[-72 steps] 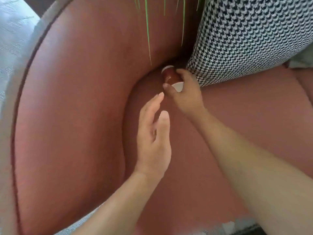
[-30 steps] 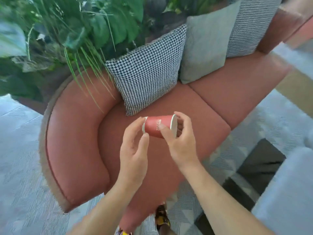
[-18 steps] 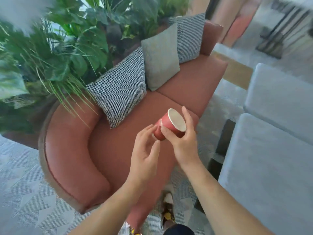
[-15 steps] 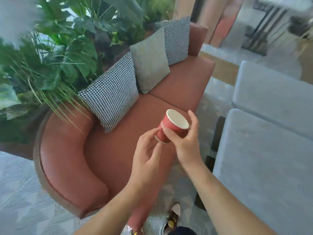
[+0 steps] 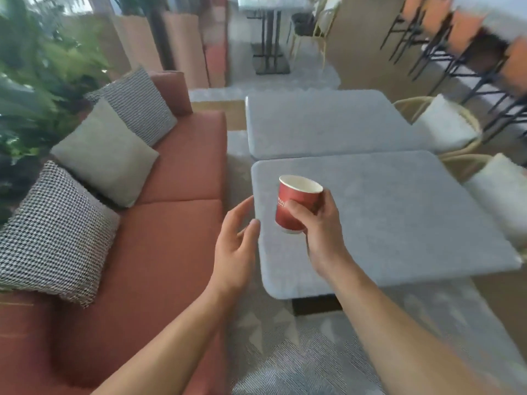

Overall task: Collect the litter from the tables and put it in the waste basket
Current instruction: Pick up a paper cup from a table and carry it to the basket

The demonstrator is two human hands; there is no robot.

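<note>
A red paper cup point(image 5: 295, 205) with a white rim stands upright in my right hand point(image 5: 319, 232), whose fingers and thumb curl round its lower half. It is held above the near left corner of a grey table point(image 5: 399, 218). My left hand point(image 5: 235, 246) hovers just left of the cup with relaxed fingers, holding nothing and not touching it. No waste basket is in view.
A terracotta sofa point(image 5: 159, 252) with houndstooth and grey cushions runs along the left, plants point(image 5: 34, 89) behind it. A second grey table point(image 5: 328, 124) stands beyond the first. Wicker chairs point(image 5: 445, 126) with white cushions sit at the right; stools and more tables further back.
My right hand lifted the cup off the sofa and turned it upright. My left hand let go of it. The view swung right from the sofa to the tables.
</note>
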